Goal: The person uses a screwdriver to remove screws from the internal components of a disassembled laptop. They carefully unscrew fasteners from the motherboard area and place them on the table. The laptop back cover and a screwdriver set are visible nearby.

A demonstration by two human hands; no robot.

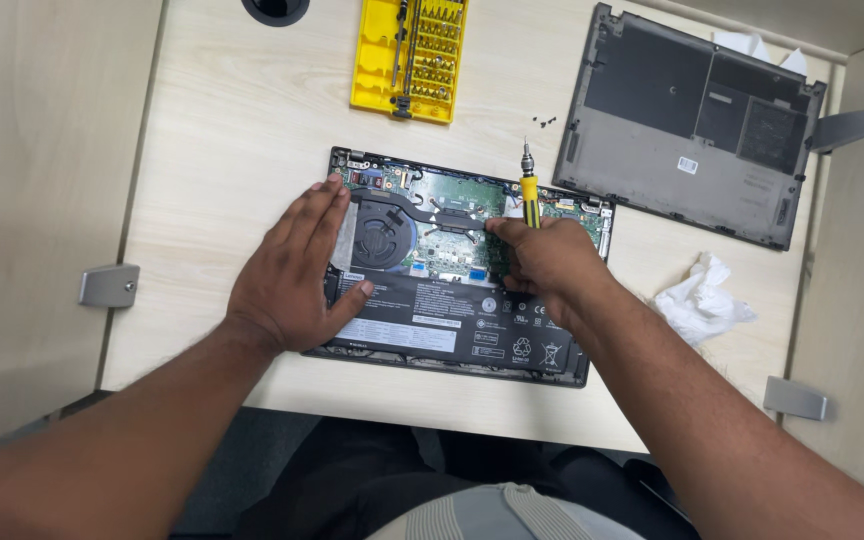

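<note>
Laptop (457,270), opened and face-down mid-tabletop (222,120), is stiff but fragile inside. My left hand (297,265) lies flat, fingers apart, on its fan-side edge; my right hand (542,260) is clamped on the slim yellow screwdriver (529,190), best held by its handle.

Matt pale wood-grain desk (232,130); crumpled white tissue (700,300).

A yellow bit set case (409,60), removed grey bottom cover (687,125), loose screws (546,121) and crumpled tissue (700,300) lie around.
</note>
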